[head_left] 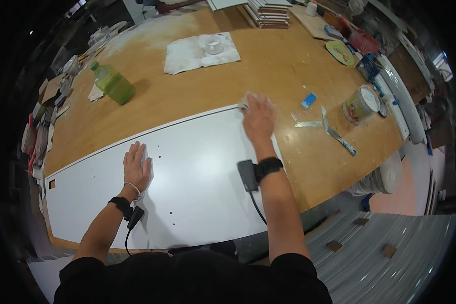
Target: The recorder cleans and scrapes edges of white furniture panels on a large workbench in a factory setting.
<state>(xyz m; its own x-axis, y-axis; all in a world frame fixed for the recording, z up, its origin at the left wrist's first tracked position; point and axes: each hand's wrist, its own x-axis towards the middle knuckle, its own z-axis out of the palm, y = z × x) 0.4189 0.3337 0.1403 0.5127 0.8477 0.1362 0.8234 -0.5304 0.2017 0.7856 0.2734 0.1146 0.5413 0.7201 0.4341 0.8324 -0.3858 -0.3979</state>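
A long white panel (202, 152) with a few small drilled holes lies across the near part of the wooden table. My left hand (136, 164) rests on its surface left of the middle, palm down and fingers stretched out. At the panel's far right corner, my right hand (260, 116) presses a light beige cloth (244, 103) against the edge. Only a bit of the cloth shows beside the fingers, and the hand is slightly blurred. Each wrist wears a black strap with a small box and a cable.
A green plastic bottle (114, 83) stands far left. Right of the panel lie a blue box (308, 101), a metal strip (309, 124) and a putty knife (337, 137), near an open tub (361, 105). A white sheet (187, 54) bears a roll of tape (214, 47). Stacked panels (268, 14) stand behind.
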